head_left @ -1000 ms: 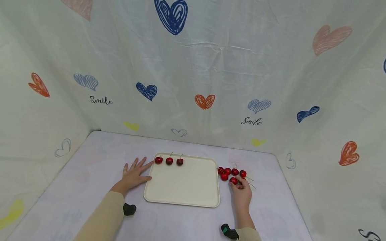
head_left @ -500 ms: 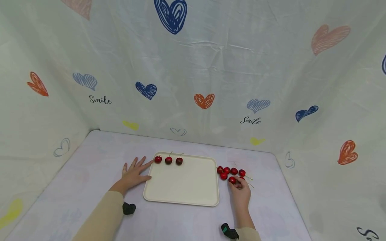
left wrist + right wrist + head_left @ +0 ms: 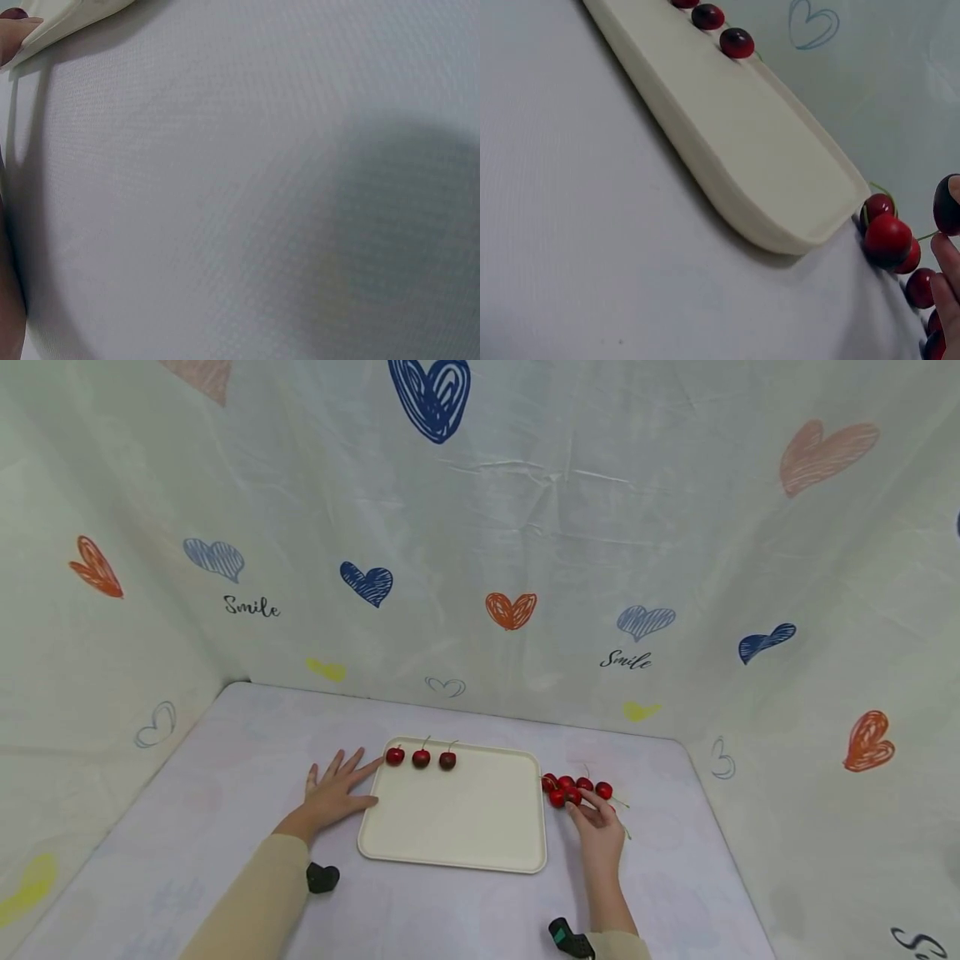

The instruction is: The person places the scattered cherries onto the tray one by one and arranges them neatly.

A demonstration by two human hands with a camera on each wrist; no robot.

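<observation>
Three dark red cherries with stems stand in a row along the far left of a cream tray [image 3: 465, 827]; the rightmost cherry [image 3: 447, 761] is the darkest. My left hand [image 3: 330, 800] is spread flat at the tray's left rim, thumb and forefinger reaching its edge. Only a sliver of that hand shows in the left wrist view. My right hand [image 3: 596, 828] pinches a cherry [image 3: 946, 208] between thumb and fingers, just over the pile right of the tray. Several loose cherries [image 3: 584, 785] lie there, partly hidden by the hand.
A white patterned cloth [image 3: 465, 910] covers the table. Behind it hangs a light curtain [image 3: 555, 543] printed with hearts. Dark wrist devices sit by both sleeves, one [image 3: 322, 878] on the left and another [image 3: 570, 937] on the right.
My right hand has picked up a cherry from the near side of the pile and moved it slightly left and away from me. The left hand stays in place.
</observation>
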